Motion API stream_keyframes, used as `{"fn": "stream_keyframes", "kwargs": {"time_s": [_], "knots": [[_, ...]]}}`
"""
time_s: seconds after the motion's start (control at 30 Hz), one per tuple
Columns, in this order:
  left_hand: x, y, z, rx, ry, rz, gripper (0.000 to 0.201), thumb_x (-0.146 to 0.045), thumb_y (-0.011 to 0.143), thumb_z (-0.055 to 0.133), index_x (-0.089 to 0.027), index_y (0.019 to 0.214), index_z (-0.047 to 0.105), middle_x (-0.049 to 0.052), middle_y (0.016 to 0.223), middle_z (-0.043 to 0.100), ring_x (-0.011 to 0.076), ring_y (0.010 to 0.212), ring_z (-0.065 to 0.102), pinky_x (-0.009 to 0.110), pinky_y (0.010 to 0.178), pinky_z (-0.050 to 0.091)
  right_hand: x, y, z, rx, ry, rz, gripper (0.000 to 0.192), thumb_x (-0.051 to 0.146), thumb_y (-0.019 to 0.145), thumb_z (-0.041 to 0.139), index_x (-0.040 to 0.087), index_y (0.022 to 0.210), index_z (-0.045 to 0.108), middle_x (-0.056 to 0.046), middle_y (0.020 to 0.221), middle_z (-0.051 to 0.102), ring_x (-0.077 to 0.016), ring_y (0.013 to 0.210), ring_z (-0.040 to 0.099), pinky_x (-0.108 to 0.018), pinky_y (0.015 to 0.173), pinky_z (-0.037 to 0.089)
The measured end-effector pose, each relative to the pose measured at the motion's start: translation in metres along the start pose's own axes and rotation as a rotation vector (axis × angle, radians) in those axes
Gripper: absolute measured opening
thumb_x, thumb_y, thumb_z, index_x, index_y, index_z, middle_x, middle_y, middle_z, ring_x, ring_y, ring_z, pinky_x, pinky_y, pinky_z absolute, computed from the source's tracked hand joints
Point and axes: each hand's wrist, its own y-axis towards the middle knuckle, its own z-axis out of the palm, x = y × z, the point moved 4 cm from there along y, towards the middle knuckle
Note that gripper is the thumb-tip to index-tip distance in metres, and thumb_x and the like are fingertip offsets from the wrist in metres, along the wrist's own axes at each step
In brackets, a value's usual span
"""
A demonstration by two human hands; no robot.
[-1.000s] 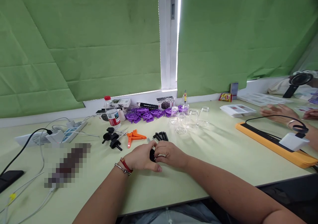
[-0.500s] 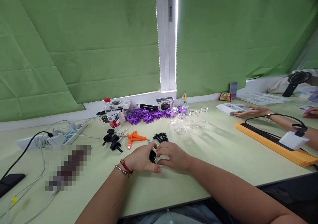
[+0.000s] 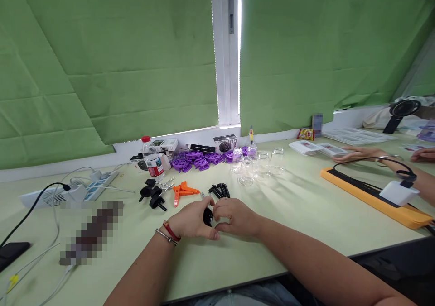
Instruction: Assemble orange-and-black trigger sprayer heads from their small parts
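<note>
Near the front of the table, my left hand [image 3: 192, 217] curves around a small glossy black piece [image 3: 207, 217], mostly hidden by the fingers. My right hand [image 3: 238, 216] meets it from the other side, its fingers bent and pinched against the piece. Just beyond my fingertips lie several short black rod-like pieces [image 3: 219, 190]. Left of them are orange plastic pieces [image 3: 183, 190] shaped like clips. Farther left sit several black knob-like parts with thin metal rods [image 3: 154, 195].
Several clear glass jars [image 3: 246, 170] stand behind, beside purple plastic parts [image 3: 200, 159] and a red-capped bottle [image 3: 152, 159]. A power strip [image 3: 105, 184] and cables lie left. At right, another person's hand [image 3: 362, 154] touches white cards [image 3: 331, 150], behind an orange-and-black bar [image 3: 370, 195].
My hands keep nearly the same hold on the black piece, with slight finger movement. The view has shifted slightly. The other person's hand has moved a little right, apart from the left stack of cards.
</note>
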Motion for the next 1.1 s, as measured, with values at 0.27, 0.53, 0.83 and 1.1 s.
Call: {"fn": "stream_keyframes", "kwargs": {"time_s": [0.27, 0.53, 0.83, 1.1], "knots": [[0.0018, 0.0002, 0.0007, 0.01, -0.01, 0.008, 0.064, -0.054, 0.053, 0.072, -0.022, 0.103, 0.045, 0.001, 0.09, 0.06, 0.022, 0.081, 0.057, 0.031, 0.07, 0.044, 0.0002, 0.0, -0.0001, -0.004, 0.016, -0.013, 0.015, 0.032, 0.078, 0.064, 0.018, 0.079, 0.058, -0.004, 0.083, 0.064, -0.0164, 0.081, 0.057, -0.029, 0.073, 0.045], [0.0008, 0.0001, 0.0003, 0.02, -0.007, 0.011, 0.067, -0.054, 0.054, 0.073, -0.022, 0.105, 0.045, 0.002, 0.091, 0.061, 0.0225, 0.082, 0.058, 0.032, 0.071, 0.044, -0.0023, -0.0012, 0.002, 0.02, 0.001, 0.043, 0.017, 0.031, 0.076, 0.066, 0.018, 0.083, 0.058, -0.003, 0.083, 0.064, -0.0162, 0.079, 0.058, -0.028, 0.071, 0.044], [0.002, 0.0002, 0.0004, 0.018, 0.02, -0.004, 0.07, -0.055, 0.053, 0.072, -0.023, 0.108, 0.044, 0.003, 0.092, 0.061, 0.0233, 0.083, 0.058, 0.032, 0.07, 0.044, -0.0039, -0.0028, 0.0055, 0.056, 0.014, 0.051, 0.013, 0.03, 0.077, 0.065, 0.018, 0.075, 0.061, -0.001, 0.08, 0.064, -0.014, 0.075, 0.057, -0.025, 0.069, 0.043], [0.003, -0.0034, 0.002, 0.018, 0.056, -0.025, 0.074, -0.058, 0.053, 0.071, -0.022, 0.111, 0.042, 0.003, 0.088, 0.062, 0.0234, 0.078, 0.058, 0.031, 0.066, 0.044, 0.0002, -0.0037, 0.0017, 0.149, 0.171, 0.261, 0.006, 0.02, 0.073, 0.063, 0.017, 0.068, 0.062, 0.002, 0.065, 0.061, -0.0104, 0.06, 0.052, -0.021, 0.058, 0.038]]}}
